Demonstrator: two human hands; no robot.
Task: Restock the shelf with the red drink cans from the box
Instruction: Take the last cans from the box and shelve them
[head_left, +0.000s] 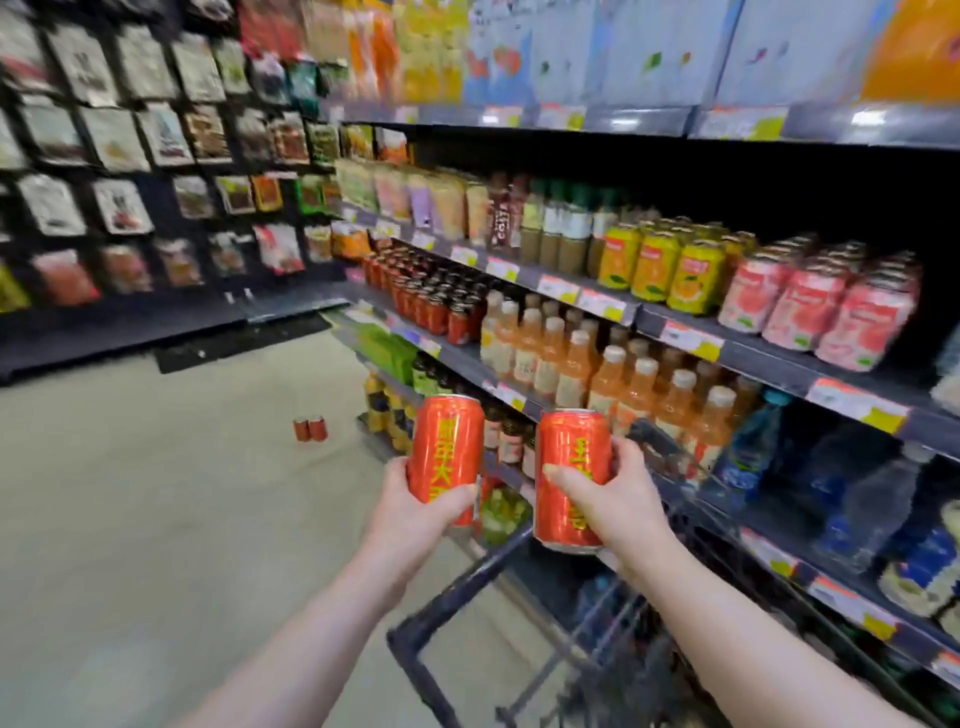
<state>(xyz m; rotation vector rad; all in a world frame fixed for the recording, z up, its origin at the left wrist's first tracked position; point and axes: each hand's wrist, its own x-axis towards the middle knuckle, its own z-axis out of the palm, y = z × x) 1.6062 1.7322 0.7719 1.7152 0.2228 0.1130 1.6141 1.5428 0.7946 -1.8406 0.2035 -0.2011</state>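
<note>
Your left hand (422, 512) grips a red can (445, 447), your right hand (621, 501) a second can (569, 460), both yellow-lettered, beside drink shelves (769, 366)

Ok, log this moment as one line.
left hand: grips left can, upright | right hand: grips right can, upright | both red cans held up before shelf | cart below | two cans on floor

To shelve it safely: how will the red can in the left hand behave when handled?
The red can looks stiff: the left hand grips it without denting. Its glossy wall may be slippery. Being tall and round, it could tip, then roll.
</note>
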